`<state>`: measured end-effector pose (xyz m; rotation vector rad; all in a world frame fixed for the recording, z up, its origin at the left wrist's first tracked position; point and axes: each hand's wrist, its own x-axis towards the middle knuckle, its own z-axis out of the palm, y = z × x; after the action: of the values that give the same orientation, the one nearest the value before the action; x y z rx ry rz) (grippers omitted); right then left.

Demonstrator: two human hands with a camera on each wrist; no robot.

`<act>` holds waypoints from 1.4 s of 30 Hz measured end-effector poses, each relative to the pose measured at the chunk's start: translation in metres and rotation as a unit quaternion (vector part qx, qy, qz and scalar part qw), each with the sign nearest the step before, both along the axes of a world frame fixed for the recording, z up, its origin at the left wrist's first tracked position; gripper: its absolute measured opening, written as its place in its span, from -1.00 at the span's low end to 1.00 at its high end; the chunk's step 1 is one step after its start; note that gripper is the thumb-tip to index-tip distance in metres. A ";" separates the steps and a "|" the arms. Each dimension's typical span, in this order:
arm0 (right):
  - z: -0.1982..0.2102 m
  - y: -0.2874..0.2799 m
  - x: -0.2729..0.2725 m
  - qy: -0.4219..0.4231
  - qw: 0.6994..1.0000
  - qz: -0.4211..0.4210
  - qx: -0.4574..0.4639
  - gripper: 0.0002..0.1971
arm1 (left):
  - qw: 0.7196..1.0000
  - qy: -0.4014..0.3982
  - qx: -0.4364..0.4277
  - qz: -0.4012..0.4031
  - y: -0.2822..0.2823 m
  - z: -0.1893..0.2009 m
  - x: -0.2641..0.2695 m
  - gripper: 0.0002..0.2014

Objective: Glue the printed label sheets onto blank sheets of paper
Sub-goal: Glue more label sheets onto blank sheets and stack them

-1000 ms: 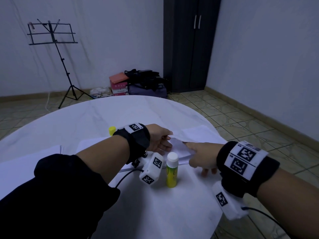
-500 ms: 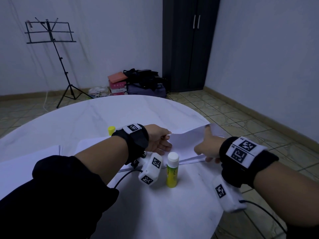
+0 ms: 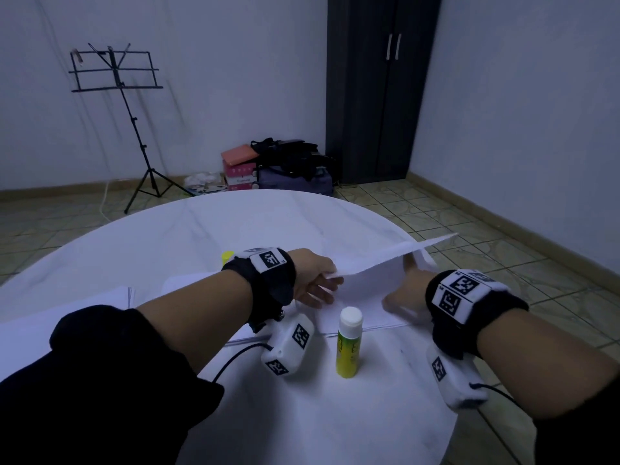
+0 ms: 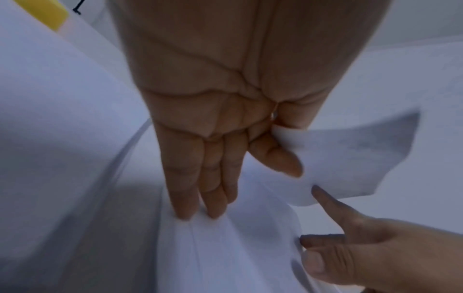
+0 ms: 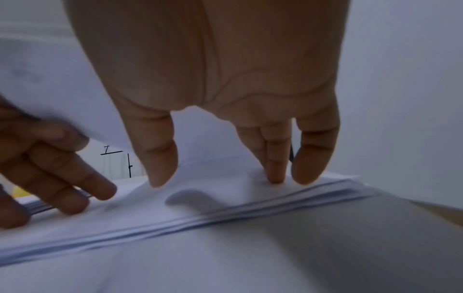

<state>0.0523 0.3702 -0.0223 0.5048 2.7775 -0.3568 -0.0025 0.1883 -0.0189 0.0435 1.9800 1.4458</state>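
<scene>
- The left hand (image 3: pixel 315 283) pinches the near-left corner of a raised sheet (image 3: pixel 379 263) between thumb and index finger; the left wrist view shows its other fingers (image 4: pixel 192 198) straight, tips pressing the stack (image 3: pixel 355 310) underneath.
- The sheet lifts off the stack and slopes up toward 2 o'clock, its far corner in the air over the table (image 3: pixel 235 236) edge.
- The right hand (image 3: pixel 407 293) sits under the sheet at 3 o'clock from the left hand. Its fingers (image 5: pixel 276 164) are loosely straight, fingertips touching the top of the stack; it grips nothing.
- The stack lies flat at the table's right side, its layered edge plain in the right wrist view.
- A glue stick (image 3: pixel 349 344) stands upright with its white cap on, just at 6 o'clock of the stack, between the two wrists.
- A yellow cap (image 3: pixel 228 256) lies at 10 o'clock of the left wrist.
- More paper (image 3: pixel 67 310) lies at 9 o'clock on the table.
- Beyond the table: a music stand (image 3: pixel 115 72) at 11 o'clock, a dark wardrobe (image 3: pixel 379 85) at 1 o'clock, bags and boxes (image 3: pixel 275 166) between them.
</scene>
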 end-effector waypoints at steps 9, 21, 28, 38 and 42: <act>-0.009 0.002 -0.015 -0.078 0.988 0.067 0.111 -0.39 | 0.986 0.038 0.097 0.129 -0.027 0.012 0.001 -0.84; 0.000 -0.009 -0.012 -0.047 0.995 0.029 0.084 -0.82 | 0.961 0.082 0.107 0.241 -0.090 0.000 0.007 -0.86; 0.000 -0.017 0.021 -0.047 0.995 0.045 0.072 -0.44 | 0.955 0.141 0.032 0.261 -0.149 -0.004 0.050 -0.70; -0.008 -0.059 0.080 -0.041 0.953 0.084 -0.289 -0.23 | 0.941 0.240 -0.214 0.103 -0.219 -0.011 0.145 -0.04; -0.004 -0.067 0.086 -0.005 0.975 0.096 -0.202 -0.59 | 0.939 0.210 -0.271 0.022 -0.221 -0.014 0.163 -0.37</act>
<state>0.1379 0.3030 -0.0267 0.1385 2.6110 -0.8446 0.1607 -0.0332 -0.0325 0.0691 2.6884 0.9165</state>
